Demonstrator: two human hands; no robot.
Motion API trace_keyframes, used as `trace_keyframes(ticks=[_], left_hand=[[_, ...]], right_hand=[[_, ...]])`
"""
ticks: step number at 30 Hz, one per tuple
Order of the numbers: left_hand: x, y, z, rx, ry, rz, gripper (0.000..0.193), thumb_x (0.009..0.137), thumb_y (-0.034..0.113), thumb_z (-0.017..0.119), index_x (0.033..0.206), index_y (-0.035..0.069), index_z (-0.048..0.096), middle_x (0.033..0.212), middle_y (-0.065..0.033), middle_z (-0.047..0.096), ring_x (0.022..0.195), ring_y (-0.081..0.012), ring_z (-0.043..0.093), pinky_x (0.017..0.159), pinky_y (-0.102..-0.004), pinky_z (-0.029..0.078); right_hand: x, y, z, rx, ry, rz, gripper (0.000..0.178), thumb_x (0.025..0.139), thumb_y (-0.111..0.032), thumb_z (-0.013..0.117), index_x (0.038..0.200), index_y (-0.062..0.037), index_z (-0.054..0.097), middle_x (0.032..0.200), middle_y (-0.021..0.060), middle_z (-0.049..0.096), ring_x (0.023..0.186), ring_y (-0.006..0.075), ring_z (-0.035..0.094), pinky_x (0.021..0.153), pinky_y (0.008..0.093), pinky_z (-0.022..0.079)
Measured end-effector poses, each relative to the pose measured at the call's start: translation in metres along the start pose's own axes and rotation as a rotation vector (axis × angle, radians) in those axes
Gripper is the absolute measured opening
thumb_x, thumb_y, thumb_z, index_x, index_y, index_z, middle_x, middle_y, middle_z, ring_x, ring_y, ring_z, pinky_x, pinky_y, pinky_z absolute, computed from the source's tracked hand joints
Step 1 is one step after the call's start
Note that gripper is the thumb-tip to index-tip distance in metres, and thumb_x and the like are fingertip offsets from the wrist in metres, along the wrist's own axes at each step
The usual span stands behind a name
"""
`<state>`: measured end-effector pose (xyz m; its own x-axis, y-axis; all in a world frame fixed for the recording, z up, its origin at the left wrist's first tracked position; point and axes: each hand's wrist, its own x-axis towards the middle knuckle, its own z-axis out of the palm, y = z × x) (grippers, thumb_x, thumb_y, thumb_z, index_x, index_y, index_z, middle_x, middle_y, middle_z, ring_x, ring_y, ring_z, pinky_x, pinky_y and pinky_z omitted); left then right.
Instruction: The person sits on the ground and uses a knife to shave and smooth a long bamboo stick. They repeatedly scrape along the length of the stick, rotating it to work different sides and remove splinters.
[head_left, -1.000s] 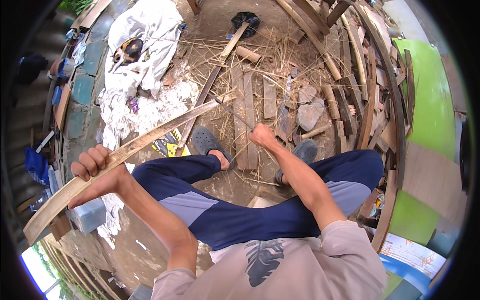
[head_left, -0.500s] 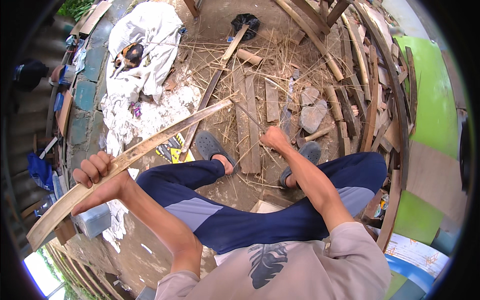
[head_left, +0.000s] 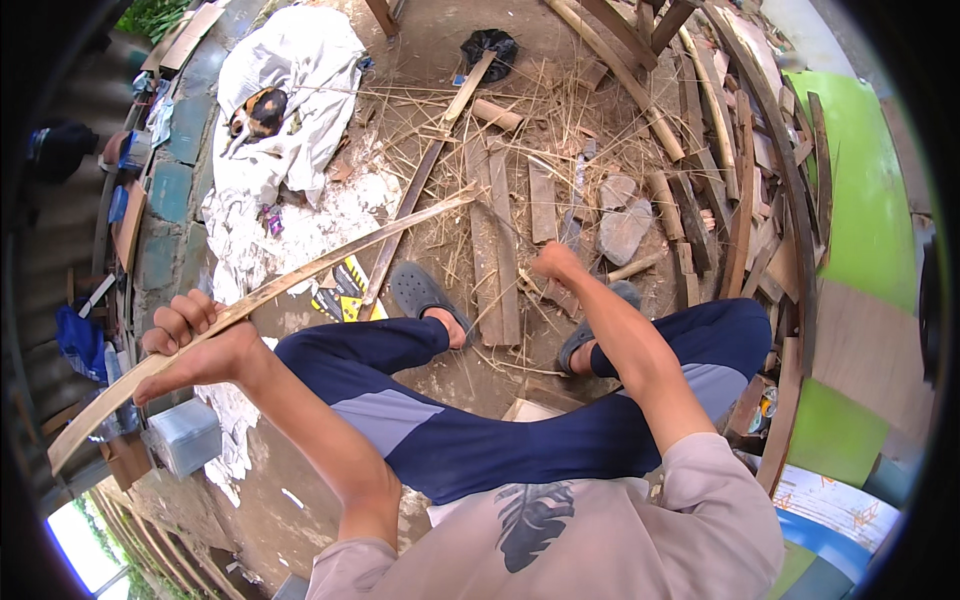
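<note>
A long split bamboo strip (head_left: 330, 264) slants across from the lower left to the middle of the view. My left hand (head_left: 200, 345) is closed around it near its lower end, with the thumb stretched along the underside. In my closed right hand (head_left: 558, 265) is what looks like a knife (head_left: 508, 224) with a thin dark blade; its handle is hidden in the fist. The blade's tip meets or lies very near the strip's far end, above the ground between my feet. Whether it cuts into the bamboo I cannot tell.
Thin bamboo shavings (head_left: 410, 110) litter the ground ahead, around flat planks (head_left: 490, 250) and a grey stone (head_left: 625, 232). A cat (head_left: 262, 112) lies on a white cloth (head_left: 300, 60) at the far left. Stacked wood (head_left: 745, 180) lines the right. A clear plastic box (head_left: 186, 437) stands below my left hand.
The bamboo strip has turned so its narrow edge shows more, and its lower end has risen slightly. My right hand has shifted a little away and to the right with the knife.
</note>
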<state>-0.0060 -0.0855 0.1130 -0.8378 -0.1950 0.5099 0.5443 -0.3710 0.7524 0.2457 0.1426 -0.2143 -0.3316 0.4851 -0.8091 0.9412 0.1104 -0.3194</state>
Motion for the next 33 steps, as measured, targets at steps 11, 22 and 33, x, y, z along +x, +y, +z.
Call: trace_keyframes(ticks=[11,22,33], left_hand=[[-0.003,-0.002,0.010,0.309,0.247,-0.014,0.075,0.082,0.086,0.022,0.065,0.013,0.029,0.052,-0.0021,0.032,0.048,-0.0134,0.029,0.045,-0.0256,0.028],[0.033,-0.027,0.026,0.350,0.285,0.032,0.070,0.087,0.078,0.033,0.072,0.010,0.034,0.057,-0.0048,0.040,0.052,-0.0162,0.039,0.049,-0.0281,0.036],[0.037,-0.034,0.032,0.287,0.342,0.052,0.060,0.093,0.067,0.043,0.077,0.010,0.035,0.065,-0.0025,0.039,0.054,-0.0150,0.040,0.047,-0.0279,0.036]], right_hand=[[0.003,-0.014,0.043,0.091,0.154,-0.268,0.038,0.075,-0.023,0.058,0.096,0.0080,0.068,0.102,0.0303,0.066,0.099,0.0423,0.065,0.086,0.0474,0.052],[0.038,-0.008,0.063,0.092,0.250,-0.316,0.036,0.077,-0.023,0.054,0.079,0.0104,0.068,0.084,0.0303,0.067,0.083,0.0410,0.069,0.074,0.0451,0.055],[0.054,-0.012,0.057,0.003,0.034,-0.251,0.035,0.075,-0.023,0.057,0.088,0.0067,0.070,0.093,0.0305,0.067,0.093,0.0405,0.067,0.080,0.0449,0.054]])
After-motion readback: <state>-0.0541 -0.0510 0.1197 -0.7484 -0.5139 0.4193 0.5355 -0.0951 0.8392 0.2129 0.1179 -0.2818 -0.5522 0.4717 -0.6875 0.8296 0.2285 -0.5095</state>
